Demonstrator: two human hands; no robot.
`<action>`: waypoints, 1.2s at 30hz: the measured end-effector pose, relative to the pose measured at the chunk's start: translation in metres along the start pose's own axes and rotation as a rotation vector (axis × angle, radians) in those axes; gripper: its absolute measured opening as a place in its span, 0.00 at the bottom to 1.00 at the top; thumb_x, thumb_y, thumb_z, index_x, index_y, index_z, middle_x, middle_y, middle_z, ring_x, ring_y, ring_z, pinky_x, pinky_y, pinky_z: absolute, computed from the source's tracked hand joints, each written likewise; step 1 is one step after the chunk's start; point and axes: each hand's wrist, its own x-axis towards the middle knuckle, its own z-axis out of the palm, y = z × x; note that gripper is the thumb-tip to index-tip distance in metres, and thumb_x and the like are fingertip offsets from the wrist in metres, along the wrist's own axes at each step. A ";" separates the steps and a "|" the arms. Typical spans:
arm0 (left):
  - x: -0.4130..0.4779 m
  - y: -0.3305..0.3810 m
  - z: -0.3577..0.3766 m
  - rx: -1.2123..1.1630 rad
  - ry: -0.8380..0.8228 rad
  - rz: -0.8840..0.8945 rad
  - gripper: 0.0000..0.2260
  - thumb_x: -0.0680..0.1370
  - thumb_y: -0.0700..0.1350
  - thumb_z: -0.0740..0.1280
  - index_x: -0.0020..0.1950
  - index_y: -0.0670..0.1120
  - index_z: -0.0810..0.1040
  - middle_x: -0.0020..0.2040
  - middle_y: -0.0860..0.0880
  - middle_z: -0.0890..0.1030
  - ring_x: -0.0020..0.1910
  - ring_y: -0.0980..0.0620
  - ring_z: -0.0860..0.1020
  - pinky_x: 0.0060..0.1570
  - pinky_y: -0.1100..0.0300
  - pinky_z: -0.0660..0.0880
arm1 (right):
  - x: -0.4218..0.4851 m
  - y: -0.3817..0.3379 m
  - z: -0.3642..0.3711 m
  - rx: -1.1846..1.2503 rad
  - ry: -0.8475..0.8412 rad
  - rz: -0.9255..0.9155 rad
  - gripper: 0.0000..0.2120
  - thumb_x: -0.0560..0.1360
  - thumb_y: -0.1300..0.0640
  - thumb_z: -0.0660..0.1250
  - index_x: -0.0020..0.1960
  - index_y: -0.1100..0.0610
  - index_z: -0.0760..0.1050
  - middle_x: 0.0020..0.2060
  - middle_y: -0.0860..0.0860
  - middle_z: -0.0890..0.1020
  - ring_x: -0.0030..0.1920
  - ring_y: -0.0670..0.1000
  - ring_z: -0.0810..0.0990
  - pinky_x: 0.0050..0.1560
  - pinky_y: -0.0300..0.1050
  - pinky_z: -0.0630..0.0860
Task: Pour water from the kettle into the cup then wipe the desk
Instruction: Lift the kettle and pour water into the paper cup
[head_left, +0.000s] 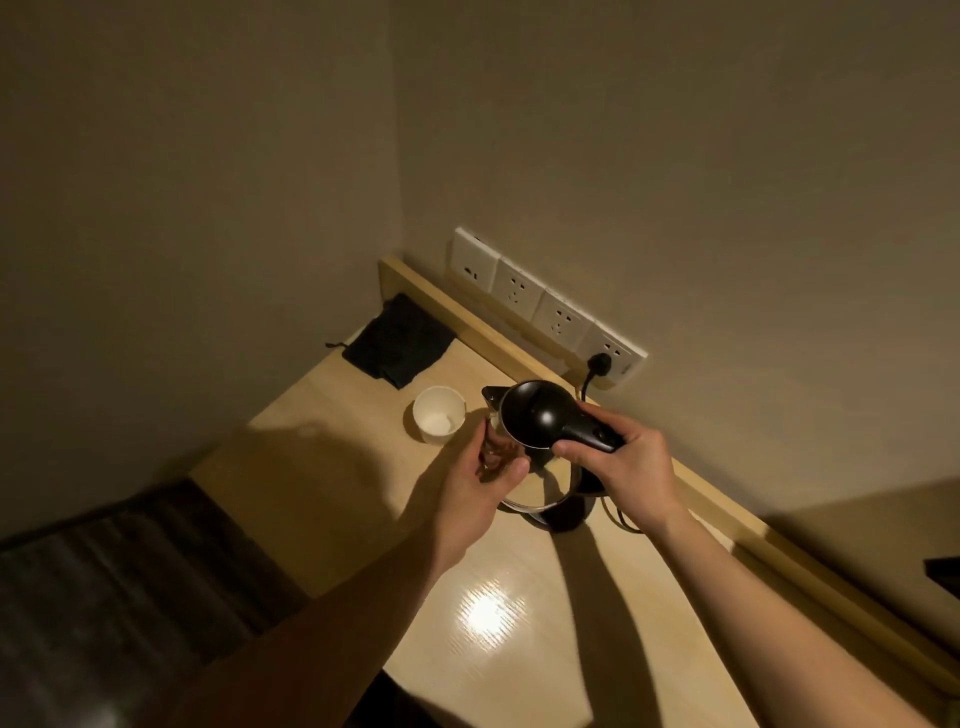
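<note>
A steel kettle (540, 415) with a black lid and black handle stands on its base near the back of the light wooden desk (363, 488). My right hand (623, 462) is closed around the handle. My left hand (478, 483) rests against the kettle's left side, fingers curved on the metal body. A white paper cup (439, 415) stands upright just left of the spout, a little apart from both hands. A dark folded cloth (397, 340) lies in the far left corner of the desk.
A row of white wall sockets (545, 306) runs above the desk's raised back edge, with the kettle's black plug (600, 361) in the rightmost one and its cord hanging down. A dark bed cover (119, 582) lies left of the desk. Walls close in behind and left.
</note>
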 end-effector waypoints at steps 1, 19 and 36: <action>-0.001 0.001 -0.004 -0.008 0.004 -0.014 0.29 0.80 0.53 0.72 0.79 0.65 0.65 0.71 0.58 0.79 0.71 0.58 0.74 0.53 0.72 0.68 | 0.002 -0.003 0.004 -0.014 -0.011 -0.002 0.27 0.64 0.40 0.79 0.61 0.37 0.78 0.53 0.39 0.86 0.55 0.39 0.84 0.57 0.44 0.82; 0.003 -0.014 -0.024 -0.174 -0.050 -0.237 0.25 0.75 0.64 0.71 0.70 0.71 0.71 0.66 0.63 0.79 0.67 0.60 0.73 0.56 0.64 0.69 | 0.024 -0.037 0.029 -0.302 -0.111 0.006 0.27 0.71 0.46 0.80 0.66 0.53 0.81 0.55 0.49 0.87 0.54 0.49 0.86 0.53 0.53 0.86; -0.003 -0.013 -0.017 -0.275 -0.082 -0.228 0.34 0.73 0.64 0.70 0.78 0.60 0.69 0.75 0.52 0.75 0.77 0.48 0.69 0.78 0.44 0.64 | 0.030 -0.042 0.026 -0.402 -0.137 0.017 0.25 0.71 0.44 0.79 0.64 0.54 0.82 0.54 0.48 0.87 0.51 0.48 0.87 0.51 0.48 0.86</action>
